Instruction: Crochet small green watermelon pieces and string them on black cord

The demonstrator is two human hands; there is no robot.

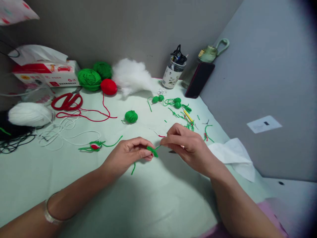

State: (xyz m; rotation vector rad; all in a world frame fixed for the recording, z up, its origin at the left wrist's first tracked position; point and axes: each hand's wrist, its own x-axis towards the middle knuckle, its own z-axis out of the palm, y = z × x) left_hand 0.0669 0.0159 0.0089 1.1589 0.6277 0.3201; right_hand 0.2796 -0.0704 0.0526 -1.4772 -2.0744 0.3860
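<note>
My left hand (pixel 135 150) pinches a small green crocheted piece (pixel 153 151) with a bit of red on its underside, and a green yarn tail hangs below. From the piece a short green strand of yarn (pixel 158 146) runs to my right hand (pixel 185 143), whose fingertips are closed on it. Whether those fingers also hold a needle is hidden. Beneath my right hand shows a dark pointed tip (pixel 172 152). A similar crocheted piece (pixel 95 146) in green, white and red lies left of my left hand. Ahead is a small green yarn ball (pixel 131 116).
Red-handled scissors (pixel 66 101), larger green yarn (pixel 89 79), red yarn (pixel 109 86), white yarn (pixel 31 114) and white stuffing (pixel 132 77) lie left and back. Yarn scraps and a yellow-handled tool (pixel 188 115), a pen jar (pixel 172 74), a phone (pixel 200 79) and tissue (pixel 234 157) are right.
</note>
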